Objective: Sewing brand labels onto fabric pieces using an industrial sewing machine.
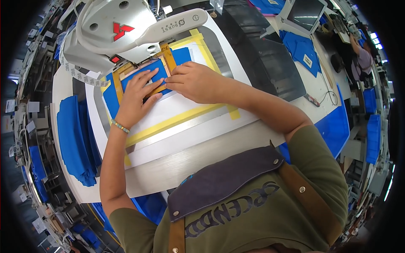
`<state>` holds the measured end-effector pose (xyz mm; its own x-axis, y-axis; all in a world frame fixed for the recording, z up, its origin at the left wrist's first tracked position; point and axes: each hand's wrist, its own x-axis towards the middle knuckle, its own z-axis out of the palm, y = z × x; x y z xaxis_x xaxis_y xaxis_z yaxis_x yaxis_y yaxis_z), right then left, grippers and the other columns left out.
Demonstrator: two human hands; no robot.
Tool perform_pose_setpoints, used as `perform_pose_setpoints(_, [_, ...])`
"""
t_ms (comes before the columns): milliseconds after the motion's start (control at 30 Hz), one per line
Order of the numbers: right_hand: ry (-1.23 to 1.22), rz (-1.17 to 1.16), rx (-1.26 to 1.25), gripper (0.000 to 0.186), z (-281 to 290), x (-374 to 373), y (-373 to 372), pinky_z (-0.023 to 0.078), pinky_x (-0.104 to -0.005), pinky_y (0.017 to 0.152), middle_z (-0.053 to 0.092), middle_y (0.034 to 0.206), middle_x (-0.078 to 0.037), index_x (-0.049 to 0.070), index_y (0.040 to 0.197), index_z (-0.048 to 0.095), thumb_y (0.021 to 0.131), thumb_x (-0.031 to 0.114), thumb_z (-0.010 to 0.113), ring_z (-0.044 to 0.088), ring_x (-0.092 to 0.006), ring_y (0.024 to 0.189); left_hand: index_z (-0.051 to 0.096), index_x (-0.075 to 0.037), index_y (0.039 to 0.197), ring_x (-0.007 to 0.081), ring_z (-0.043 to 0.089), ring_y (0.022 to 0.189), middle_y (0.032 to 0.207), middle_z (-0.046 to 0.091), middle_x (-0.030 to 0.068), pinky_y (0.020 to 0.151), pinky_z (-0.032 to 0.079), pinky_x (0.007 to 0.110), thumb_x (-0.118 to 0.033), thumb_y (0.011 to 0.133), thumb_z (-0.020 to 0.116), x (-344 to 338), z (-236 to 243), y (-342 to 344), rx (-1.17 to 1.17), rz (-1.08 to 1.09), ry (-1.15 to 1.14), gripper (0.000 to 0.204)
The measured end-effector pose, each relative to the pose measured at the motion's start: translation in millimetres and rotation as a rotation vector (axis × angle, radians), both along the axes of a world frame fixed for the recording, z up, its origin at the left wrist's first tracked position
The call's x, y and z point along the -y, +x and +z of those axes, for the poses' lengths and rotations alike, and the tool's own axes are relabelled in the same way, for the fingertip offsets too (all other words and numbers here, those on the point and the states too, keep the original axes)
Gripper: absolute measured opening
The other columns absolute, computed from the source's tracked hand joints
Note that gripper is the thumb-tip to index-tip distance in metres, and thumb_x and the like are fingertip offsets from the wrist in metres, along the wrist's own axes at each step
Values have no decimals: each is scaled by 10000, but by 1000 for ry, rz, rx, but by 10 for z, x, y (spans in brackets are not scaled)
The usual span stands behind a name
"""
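Note:
A tan frame [169, 60] lies under the sewing machine head [99, 36], with blue fabric [158, 69] inside it and more blue fabric showing beyond its sides. My left hand [137, 95] rests flat on the frame and fabric, fingers spread. At the frame's front right corner, my right hand [196, 82] has its fingers bunched, thumb and forefinger together. What the right fingertips pinch, if anything, is hidden. Beneath is a white board [168, 111] edged with yellow tape.
A folded stack of blue fabric [76, 139] sits at the left table edge. Blue pieces [301, 50] with a white label lie at the far right, near a screen [304, 14]. A blue bin [335, 124] stands right. Another person [362, 63] is farther off.

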<state>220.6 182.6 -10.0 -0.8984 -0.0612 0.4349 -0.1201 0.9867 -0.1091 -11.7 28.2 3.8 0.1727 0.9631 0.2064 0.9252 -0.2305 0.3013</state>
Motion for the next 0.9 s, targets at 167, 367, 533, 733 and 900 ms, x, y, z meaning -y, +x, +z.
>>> perform_pose_setpoints(167, [9, -12, 32, 288, -5, -14, -31, 488, -372, 1038, 740, 1282, -77, 58, 1242, 745, 989, 155, 650, 650, -231, 1201, 717, -130, 1385, 331, 479, 1466, 1567, 583, 77, 1204, 365, 458, -298, 973, 742, -36, -7, -10, -34, 11, 1, 445])
perform_pose_setpoints(367, [10, -23, 65, 291, -1, -62, -77, 497, -365, 1012, 731, 1312, -85, 47, 1264, 735, 1007, 149, 645, 637, -220, 1222, 713, -115, 1372, 342, 499, 1455, 1565, 585, 79, 1193, 384, 449, -259, 985, 728, 0, 16, -26, -23, -6, 18, 413])
perform_pose_setpoints(533, [-16, -43, 61, 299, -57, -93, -137, 503, -371, 997, 725, 1328, -88, 42, 1277, 730, 1011, 147, 643, 633, -221, 1234, 695, -106, 1400, 335, 456, 1502, 1583, 568, 65, 1256, 329, 456, -176, 971, 724, -13, -36, -62, 15, 31, 38, 435])
perform_pose_setpoints(733, [-33, -1, -33, 294, 187, -109, -43, 518, -398, 1001, 727, 1292, -101, 54, 1267, 734, 995, 142, 665, 648, -254, 1209, 701, -140, 1398, 352, 472, 1467, 1573, 568, 75, 1229, 343, 453, -255, 1008, 706, -173, -100, -174, 14, 56, 71, 406])
perform_pose_setpoints(900, [-417, 170, -295, 263, 934, 156, 491, 552, -391, 945, 757, 1156, -90, 63, 1203, 755, 945, 89, 712, 704, -274, 1078, 713, -152, 1391, 399, 509, 1383, 1518, 610, 116, 1206, 364, 464, -278, 1031, 674, -264, -129, -256, 37, 126, 54, 384])
